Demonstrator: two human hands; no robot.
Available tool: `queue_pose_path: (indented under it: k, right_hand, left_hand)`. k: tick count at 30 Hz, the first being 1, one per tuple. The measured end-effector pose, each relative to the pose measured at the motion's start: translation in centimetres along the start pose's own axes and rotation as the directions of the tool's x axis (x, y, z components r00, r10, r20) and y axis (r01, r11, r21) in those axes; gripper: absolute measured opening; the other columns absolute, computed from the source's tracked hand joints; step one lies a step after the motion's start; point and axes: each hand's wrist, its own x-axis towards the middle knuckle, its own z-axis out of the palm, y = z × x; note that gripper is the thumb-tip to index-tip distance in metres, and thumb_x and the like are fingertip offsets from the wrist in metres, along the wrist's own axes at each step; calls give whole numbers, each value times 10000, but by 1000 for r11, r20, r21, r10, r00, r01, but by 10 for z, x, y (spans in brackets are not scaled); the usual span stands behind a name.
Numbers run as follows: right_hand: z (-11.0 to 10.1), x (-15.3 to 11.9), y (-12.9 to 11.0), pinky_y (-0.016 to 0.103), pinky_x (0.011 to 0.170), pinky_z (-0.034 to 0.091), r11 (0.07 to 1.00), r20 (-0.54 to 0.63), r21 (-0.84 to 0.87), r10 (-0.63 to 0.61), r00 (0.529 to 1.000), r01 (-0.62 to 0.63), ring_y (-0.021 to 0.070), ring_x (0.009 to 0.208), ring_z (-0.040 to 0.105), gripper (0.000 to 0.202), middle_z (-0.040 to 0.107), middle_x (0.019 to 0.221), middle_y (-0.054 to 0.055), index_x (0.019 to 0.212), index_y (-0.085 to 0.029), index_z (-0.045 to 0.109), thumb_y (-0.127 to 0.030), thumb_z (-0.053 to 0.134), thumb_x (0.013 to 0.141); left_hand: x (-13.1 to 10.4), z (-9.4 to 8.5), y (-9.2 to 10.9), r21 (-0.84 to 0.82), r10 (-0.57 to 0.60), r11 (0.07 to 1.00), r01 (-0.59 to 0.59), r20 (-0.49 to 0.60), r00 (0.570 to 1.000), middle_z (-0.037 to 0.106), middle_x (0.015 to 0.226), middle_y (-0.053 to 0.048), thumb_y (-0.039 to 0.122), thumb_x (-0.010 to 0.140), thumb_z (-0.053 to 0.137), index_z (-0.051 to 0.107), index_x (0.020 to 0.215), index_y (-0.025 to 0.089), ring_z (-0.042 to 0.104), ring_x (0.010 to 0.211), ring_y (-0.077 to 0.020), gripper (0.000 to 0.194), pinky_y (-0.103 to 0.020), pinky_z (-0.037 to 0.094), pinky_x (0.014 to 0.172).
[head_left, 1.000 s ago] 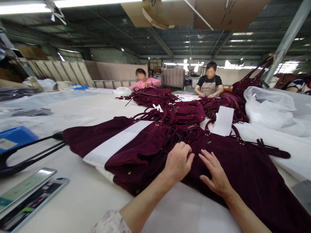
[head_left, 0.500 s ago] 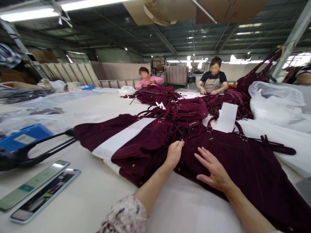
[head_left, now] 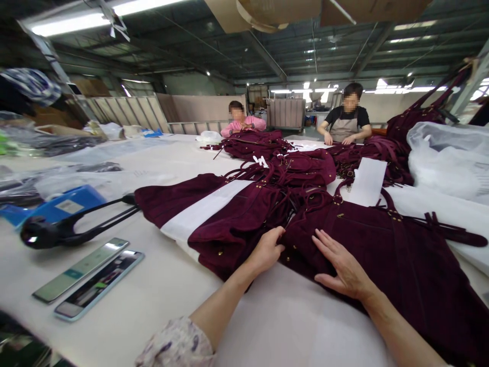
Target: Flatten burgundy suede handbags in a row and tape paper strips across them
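A large burgundy suede handbag with brass fittings and strap handles lies flat in front of me on the right. My right hand rests on its near side, fingers stretched and thumb apart. At the left edge of the same bag, my left hand has its fingers closed on the fabric; the fingertips are partly hidden. Just left of that hand is a second burgundy handbag, with a white paper strip laid across it. A white card stands among the handles behind the right-hand bag.
Two phones, a black stand-like object and a blue box lie at left on the white table. More burgundy bags are heaped behind. Clear plastic is at right. Two people work across the table.
The view has swung a little to the left, so things appear shifted right. My left hand has slid slightly nearer along the bag's edge; my right hand stays flat on the bag.
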Motion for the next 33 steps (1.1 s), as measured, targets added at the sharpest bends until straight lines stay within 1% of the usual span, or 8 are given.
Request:
queue_pose_path:
  k: [4, 7, 12, 15, 18, 21, 27, 33]
  right_hand:
    - [-1, 2, -5, 505, 1154, 218, 1000, 92, -24, -18, 996, 21, 285, 1442, 132, 820, 123, 1576, 62, 1515, -224, 180, -303, 556, 791]
    - [-1, 4, -10, 515, 1158, 185, 999, 164, -27, -30, 986, 35, 271, 1446, 114, 815, 122, 1577, 32, 1509, -265, 199, -232, 523, 762]
    - [-1, 5, -12, 509, 1162, 164, 1000, 214, -20, -11, 977, 16, 265, 1448, 100, 825, 77, 1580, 21, 1501, -291, 221, -228, 528, 738]
    - [0, 6, -10, 511, 1164, 151, 1000, 234, -8, -19, 972, 21, 270, 1448, 93, 827, 86, 1578, 25, 1500, -290, 226, -237, 536, 734]
    - [1, 5, -8, 518, 1164, 141, 1000, 240, -16, -20, 971, 24, 272, 1449, 81, 802, 100, 1576, 40, 1503, -278, 217, -277, 535, 768]
    - [1, 4, -9, 507, 1168, 144, 1000, 224, -24, -7, 975, 13, 266, 1448, 95, 800, 88, 1579, 42, 1510, -268, 193, -284, 527, 782]
    - [-4, 5, -12, 495, 1172, 117, 1000, 249, 14, -21, 968, 18, 246, 1450, 91, 824, 84, 1582, 8, 1505, -309, 190, -239, 526, 755]
    - [-8, 9, -14, 491, 1165, 106, 996, 323, 86, 8, 946, -38, 234, 1439, 159, 776, 192, 1565, -24, 1452, -383, 313, -223, 529, 724]
  left_hand:
    - [18, 16, -4, 145, -86, 985, 96, -76, 993, 586, 834, -3, 1, 660, 467, 515, 798, 180, 531, 793, -145, 231, -244, 418, 731]
    - [25, 16, -1, 188, -151, 968, 165, -86, 985, 544, 707, 10, -33, 604, 464, 507, 775, 172, 498, 664, -137, 271, -239, 404, 640]
    - [20, 0, 26, 277, -51, 958, 79, -107, 993, 583, 928, -36, -33, 621, 440, 559, 920, 196, 545, 872, -171, 395, -266, 419, 777]
    - [32, -3, 48, 304, 6, 952, 27, -105, 994, 610, 923, -34, 56, 680, 463, 601, 875, 213, 563, 892, -185, 286, -276, 427, 780]
    - [51, 3, 59, 320, -31, 944, 77, -149, 988, 596, 719, -41, 242, 759, 531, 588, 673, 193, 573, 758, -205, 114, -299, 425, 709]
    - [56, 13, 49, 294, -11, 954, 62, -171, 985, 559, 633, -8, 322, 805, 535, 534, 613, 192, 540, 655, -159, 232, -264, 404, 661]
    - [26, 32, 7, 227, -79, 960, 163, -336, 939, 497, 671, 9, 282, 903, 402, 423, 636, 194, 496, 658, -128, 282, -241, 402, 658]
    - [18, 33, 3, 255, -69, 952, 168, -358, 931, 558, 904, -41, 128, 852, 456, 518, 836, 184, 560, 815, -151, 85, -267, 454, 754]
